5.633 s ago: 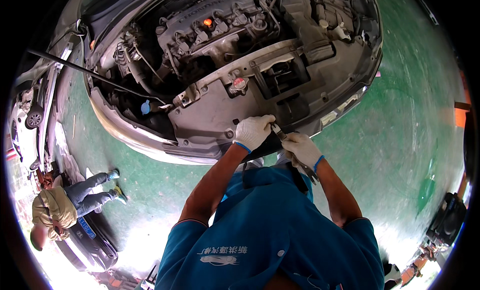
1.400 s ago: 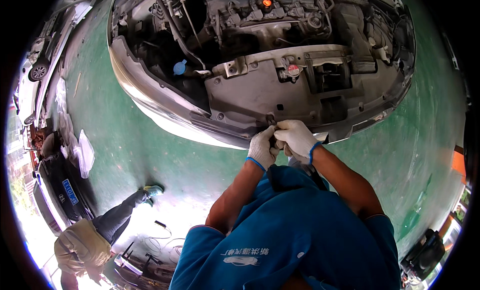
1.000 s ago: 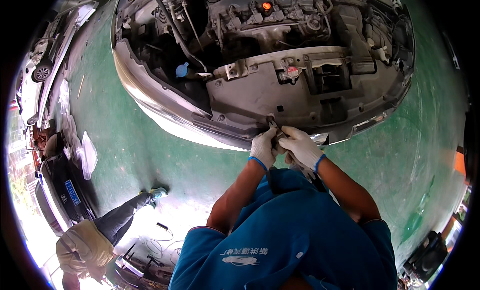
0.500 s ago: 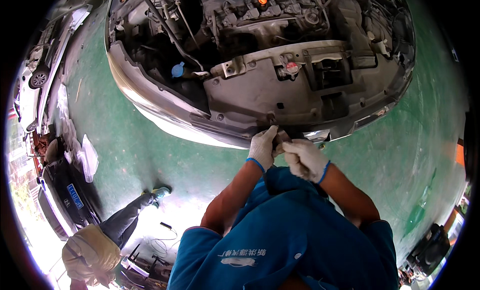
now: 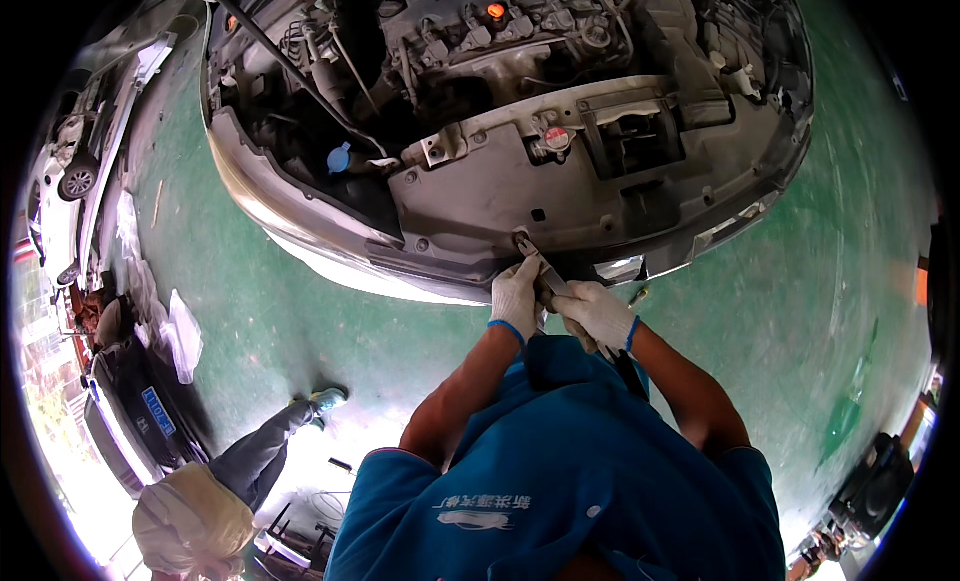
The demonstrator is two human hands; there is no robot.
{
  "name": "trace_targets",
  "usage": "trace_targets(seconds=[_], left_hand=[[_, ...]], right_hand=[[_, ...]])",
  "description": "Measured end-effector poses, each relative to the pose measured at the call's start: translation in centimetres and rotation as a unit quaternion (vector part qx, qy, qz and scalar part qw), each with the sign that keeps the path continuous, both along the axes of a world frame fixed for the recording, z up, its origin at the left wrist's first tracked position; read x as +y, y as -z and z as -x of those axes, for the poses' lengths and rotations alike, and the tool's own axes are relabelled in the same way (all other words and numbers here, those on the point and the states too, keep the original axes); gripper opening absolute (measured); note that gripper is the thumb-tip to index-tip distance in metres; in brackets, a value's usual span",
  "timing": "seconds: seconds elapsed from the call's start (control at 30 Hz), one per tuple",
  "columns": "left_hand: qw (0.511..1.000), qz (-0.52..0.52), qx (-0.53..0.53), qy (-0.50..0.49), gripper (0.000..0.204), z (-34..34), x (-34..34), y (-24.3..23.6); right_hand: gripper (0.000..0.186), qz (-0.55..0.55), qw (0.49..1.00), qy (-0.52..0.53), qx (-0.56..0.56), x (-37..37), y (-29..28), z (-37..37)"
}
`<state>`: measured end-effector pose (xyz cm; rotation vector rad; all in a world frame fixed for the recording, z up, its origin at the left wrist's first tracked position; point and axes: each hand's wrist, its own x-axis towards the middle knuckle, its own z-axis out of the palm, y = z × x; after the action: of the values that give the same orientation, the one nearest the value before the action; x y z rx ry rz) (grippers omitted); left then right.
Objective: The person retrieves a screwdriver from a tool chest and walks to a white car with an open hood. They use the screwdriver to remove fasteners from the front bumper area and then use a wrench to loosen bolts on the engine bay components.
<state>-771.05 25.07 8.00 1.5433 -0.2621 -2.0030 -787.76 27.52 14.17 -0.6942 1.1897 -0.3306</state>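
Both my hands, in white knit gloves with blue cuffs, are at the front edge of a car's open engine bay. My left hand [image 5: 516, 297] is closed around a narrow grey metal tool [image 5: 549, 275]. My right hand [image 5: 597, 315] is closed on the same tool, lower down and nearer my body. The tool's tip rests at a small fastener [image 5: 521, 239] near the front edge of the dark plastic radiator cover [image 5: 480, 196]. Gloves hide most of the tool's near end, so its exact kind is unclear.
Behind the cover lie the engine [image 5: 480, 31], a red-and-silver radiator cap [image 5: 556, 139] and a blue filler cap [image 5: 340, 158]. A prop rod [image 5: 290, 66] slants across the left side. At lower left, another person [image 5: 195, 516] is near a dark car [image 5: 140, 411] on the green floor [image 5: 260, 321].
The tool, mostly hidden by my gloves before, now shows its length, with its tip at the fastener. My hands have drawn slightly nearer my body, and the whole view has shifted a little.
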Motion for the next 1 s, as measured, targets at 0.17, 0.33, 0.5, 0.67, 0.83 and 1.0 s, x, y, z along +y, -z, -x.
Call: trace_targets(seconds=[0.17,0.33,0.5,0.67,0.83,1.0], left_hand=[[0.998,0.036,-0.053,0.008,0.033,-0.5,-0.5,-0.5],[0.997,0.022,-0.034,0.071,0.035,-1.2,-1.2,-1.5],[0.990,0.063,-0.060,0.107,0.035,-0.4,-0.9,-1.4],[0.992,0.049,-0.061,0.095,0.035,-0.9,-1.2,-1.1],[0.731,0.388,-0.505,0.245,0.022,-2.3,-1.1,-0.5],[0.601,0.406,-0.541,0.425,0.026,-2.3,-4.4,-1.7]], right_hand=[[0.028,-0.095,0.994,0.056,-0.023,-1.1,-1.6,-1.5],[0.031,-0.038,0.997,-0.014,0.061,-0.9,-1.2,-2.3],[0.029,0.046,0.994,-0.048,0.084,0.5,0.5,0.0],[0.024,-0.080,0.995,0.043,-0.050,-0.5,0.1,-0.2],[0.026,-0.018,0.998,-0.041,0.049,-1.0,-0.8,0.5],[0.030,0.129,0.983,-0.100,0.085,0.6,3.9,2.0]])
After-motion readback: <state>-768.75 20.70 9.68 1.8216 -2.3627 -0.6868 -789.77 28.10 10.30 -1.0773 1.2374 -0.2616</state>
